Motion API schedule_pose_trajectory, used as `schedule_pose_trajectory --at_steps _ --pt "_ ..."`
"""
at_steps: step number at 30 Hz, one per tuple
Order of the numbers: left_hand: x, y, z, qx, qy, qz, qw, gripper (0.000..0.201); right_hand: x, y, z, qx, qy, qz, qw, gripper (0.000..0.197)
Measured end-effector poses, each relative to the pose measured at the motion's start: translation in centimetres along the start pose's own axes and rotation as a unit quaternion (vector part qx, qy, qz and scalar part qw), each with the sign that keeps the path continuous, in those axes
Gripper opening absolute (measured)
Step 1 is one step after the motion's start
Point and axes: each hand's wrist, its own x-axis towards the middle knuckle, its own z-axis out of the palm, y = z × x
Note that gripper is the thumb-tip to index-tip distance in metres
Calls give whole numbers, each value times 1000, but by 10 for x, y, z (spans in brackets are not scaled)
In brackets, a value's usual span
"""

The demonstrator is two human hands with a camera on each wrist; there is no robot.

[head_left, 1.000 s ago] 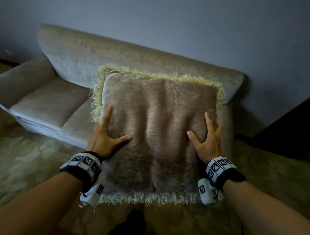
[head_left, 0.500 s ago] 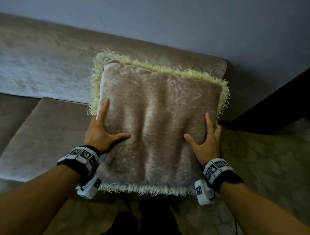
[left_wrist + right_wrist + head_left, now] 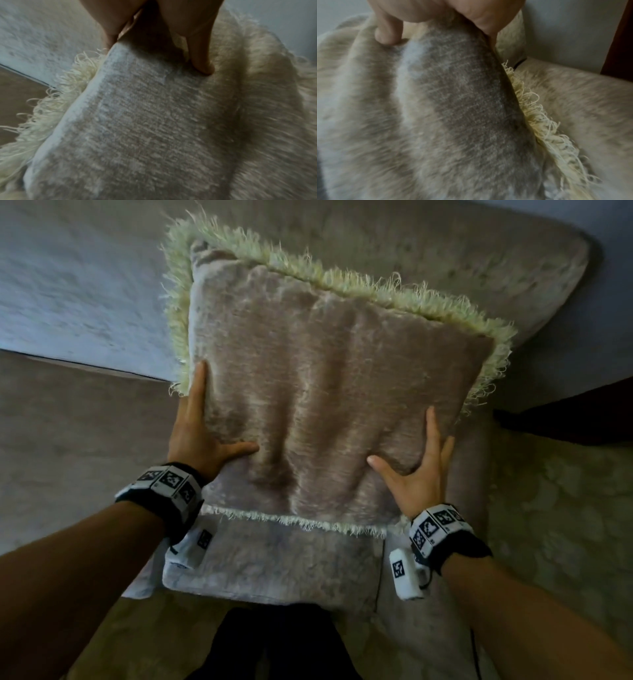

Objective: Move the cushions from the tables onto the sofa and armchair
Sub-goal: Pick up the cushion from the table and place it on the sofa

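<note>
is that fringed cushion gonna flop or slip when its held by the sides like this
The cushion looks soft: its face wrinkles between the left hand and right hand, so it likely sags. The plush pile probably grips skin. It is probably light, since thumbs and fingers at its sides carry it.

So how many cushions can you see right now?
1: the fringed cushion, held between the left hand and right hand over the sofa seat. Others may lie outside the views.
</note>
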Motion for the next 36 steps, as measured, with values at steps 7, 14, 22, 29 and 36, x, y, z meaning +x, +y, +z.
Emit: schedule_pose_trajectory --at_steps 7,14,22,29,36 --pt "53 -25 60 -22 -1 -63 998 143 64 33 38 -29 -19 16 999 122" --pt "59 -32 91 21 -5 -89 996 151 83 58 61 -53 -26 10 998 124" --pt "47 -16 44 140 -45 -121 982 111 64 27 55 -282 -58 6 958 124" --pt "1 -3 -54 157 -111 -111 975 65 36 -71 59 -523 -154 -38 837 68" --pt "-114 -37 -194 243 -130 -96 957 66 -76 -203 115 -534 -197 -271 776 50"
